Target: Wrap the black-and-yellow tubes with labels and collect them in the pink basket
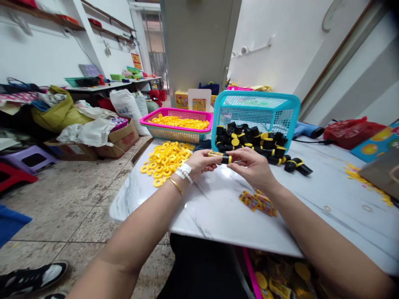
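Over the white table (199, 199), my left hand (199, 163) and my right hand (251, 165) meet on a small black cylinder with a yellow band (226, 159). My left fingers are closed at its left end, where a small yellow printed piece (215, 154) shows; whether it is stuck to the cylinder I cannot tell. The right thumb and fingertips pinch the yellow-banded end. Behind them a tilted blue basket (293, 120) spills similar black cylinders (249, 139). A pile of yellow rings (168, 160) lies left of my left hand. Printed cards (257, 202) lie near my right forearm.
A pink basket (145, 120) of yellow rings stands at the table's far left. Two loose black cylinders (298, 166) lie right of the blue basket. A box (382, 178) and a red bag (353, 132) stand at right. Below the table edge is a pink-rimmed container (252, 274).
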### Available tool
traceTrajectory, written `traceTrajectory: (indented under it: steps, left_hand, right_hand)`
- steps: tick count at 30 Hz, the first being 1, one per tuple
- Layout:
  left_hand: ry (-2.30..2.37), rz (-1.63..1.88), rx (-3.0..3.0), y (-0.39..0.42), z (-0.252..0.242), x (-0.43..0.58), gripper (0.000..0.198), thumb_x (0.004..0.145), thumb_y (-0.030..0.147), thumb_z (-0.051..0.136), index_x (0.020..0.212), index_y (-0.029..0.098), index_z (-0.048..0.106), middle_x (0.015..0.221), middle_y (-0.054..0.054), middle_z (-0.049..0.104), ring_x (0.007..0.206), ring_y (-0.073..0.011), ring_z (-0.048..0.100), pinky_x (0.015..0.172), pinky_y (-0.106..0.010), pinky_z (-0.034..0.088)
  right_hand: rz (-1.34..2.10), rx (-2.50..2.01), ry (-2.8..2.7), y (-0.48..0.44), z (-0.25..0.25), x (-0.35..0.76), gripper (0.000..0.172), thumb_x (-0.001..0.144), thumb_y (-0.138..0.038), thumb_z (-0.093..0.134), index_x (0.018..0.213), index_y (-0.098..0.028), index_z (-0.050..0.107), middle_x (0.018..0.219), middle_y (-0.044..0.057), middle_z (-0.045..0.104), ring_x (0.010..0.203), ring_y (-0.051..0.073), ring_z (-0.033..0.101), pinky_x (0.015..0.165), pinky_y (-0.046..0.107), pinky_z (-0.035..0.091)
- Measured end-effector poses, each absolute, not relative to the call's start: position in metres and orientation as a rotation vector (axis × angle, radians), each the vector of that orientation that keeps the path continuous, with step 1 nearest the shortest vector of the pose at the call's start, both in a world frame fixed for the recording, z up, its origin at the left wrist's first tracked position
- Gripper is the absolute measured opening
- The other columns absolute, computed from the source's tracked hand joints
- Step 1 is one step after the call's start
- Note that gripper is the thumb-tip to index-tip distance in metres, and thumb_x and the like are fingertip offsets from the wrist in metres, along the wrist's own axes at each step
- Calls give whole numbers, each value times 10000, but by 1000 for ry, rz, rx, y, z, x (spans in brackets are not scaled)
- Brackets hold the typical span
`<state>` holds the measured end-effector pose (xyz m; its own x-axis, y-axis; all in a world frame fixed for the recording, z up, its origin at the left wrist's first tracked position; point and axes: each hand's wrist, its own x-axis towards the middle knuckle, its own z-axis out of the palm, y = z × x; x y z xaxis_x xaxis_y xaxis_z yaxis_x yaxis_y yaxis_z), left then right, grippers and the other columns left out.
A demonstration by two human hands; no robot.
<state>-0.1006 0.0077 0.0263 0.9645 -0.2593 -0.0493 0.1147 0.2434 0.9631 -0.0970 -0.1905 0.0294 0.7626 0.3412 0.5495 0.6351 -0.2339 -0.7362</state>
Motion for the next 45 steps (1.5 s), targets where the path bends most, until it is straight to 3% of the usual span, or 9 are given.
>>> traceTrajectory:
  steps: [2,6,11,15,18,23,33,40,45]
  left_hand:
    - [-178,-275,1359,2,25,-103,421,583,391,898,762,100,651,727,-67,679,559,-67,543,535,-198,391]
    - [-251,-353,1390,-7,24,-107,401,637,436,859,706,103,646,699,-58,665,526,-58,505,496,-198,337]
    - [-264,-421,1397,-1,23,-106,422,632,484,849,721,111,673,687,-52,655,494,-48,465,483,-202,331]
    - [-242,-451,1524,3,20,-104,508,619,595,813,696,109,688,665,-60,659,450,-53,456,426,-199,300]
    - [-194,-525,1427,7,19,-102,589,623,672,770,799,113,714,740,-102,703,477,-80,527,444,-199,363]
    - [-127,-514,1311,11,20,-99,530,576,512,879,911,129,730,828,-120,721,589,-103,617,516,-188,419]
    - [-346,-79,1418,-2,24,-106,368,642,300,862,940,129,732,831,-58,712,676,-95,610,671,-223,480]
    - [-169,-299,1416,3,19,-102,585,704,674,703,921,132,662,686,-55,651,516,-101,570,480,-200,386]
    - [-225,-221,1468,1,18,-104,509,685,600,761,862,137,645,663,-15,601,525,-77,491,486,-192,365]
  right_hand:
    - [-326,-1859,-738,-192,30,-97,360,792,-298,738,1145,-251,692,965,45,693,829,194,693,787,374,615]
    - [-308,-1875,-805,-194,35,-97,182,783,-321,743,939,-230,719,938,51,704,808,195,683,716,341,615]
    - [-84,-1875,-886,-198,41,-96,432,792,-341,728,1212,-267,655,1132,63,682,790,172,687,629,298,604]
    - [-133,-2026,-997,-203,41,-96,233,829,-308,671,1045,-240,725,1015,59,713,768,166,673,647,293,589]
    - [-209,-2060,-1027,-208,42,-93,231,812,-281,681,1037,-242,718,983,52,709,762,170,676,667,310,592]
    - [-375,-2044,-999,-210,40,-90,223,774,-299,744,992,-258,733,941,43,721,759,188,685,726,360,607]
    - [-115,-1768,-561,-192,26,-100,336,689,-393,833,963,-211,765,881,61,772,782,233,731,775,404,625]
    - [-414,-1852,-733,-192,23,-96,221,734,-323,794,942,-258,762,963,64,751,865,238,718,825,436,620]
    - [-356,-1865,-667,-192,18,-97,245,706,-321,817,945,-275,781,943,67,764,795,236,720,791,434,627]
